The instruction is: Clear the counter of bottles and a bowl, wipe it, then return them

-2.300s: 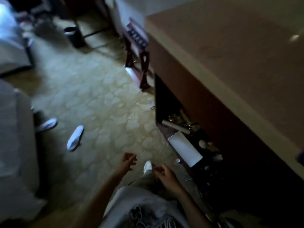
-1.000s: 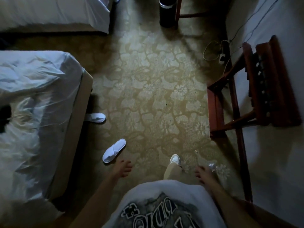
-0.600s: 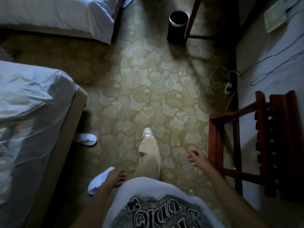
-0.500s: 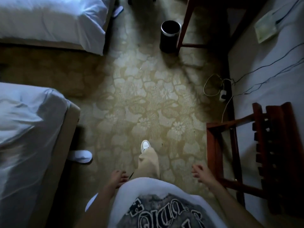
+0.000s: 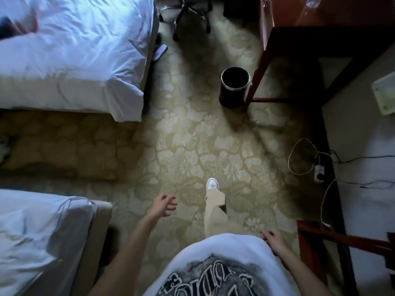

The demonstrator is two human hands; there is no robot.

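Both hands hang empty over the patterned carpet (image 5: pixel 192 146), the left hand (image 5: pixel 163 205) ahead with fingers loosely curled, the right hand (image 5: pixel 272 239) relaxed by the shirt hem, a black bin (image 5: pixel 234 88) beside the dark wooden desk leg (image 5: pixel 256 69); no bottles or bowl show here

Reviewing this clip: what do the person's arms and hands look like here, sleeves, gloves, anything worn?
Both forearms are bare down to the left hand and right hand: no gloves, and no watch or rings that I can make out. The person wears a white T-shirt with a dark printed graphic outlined in white, beige trousers and a white shoe.
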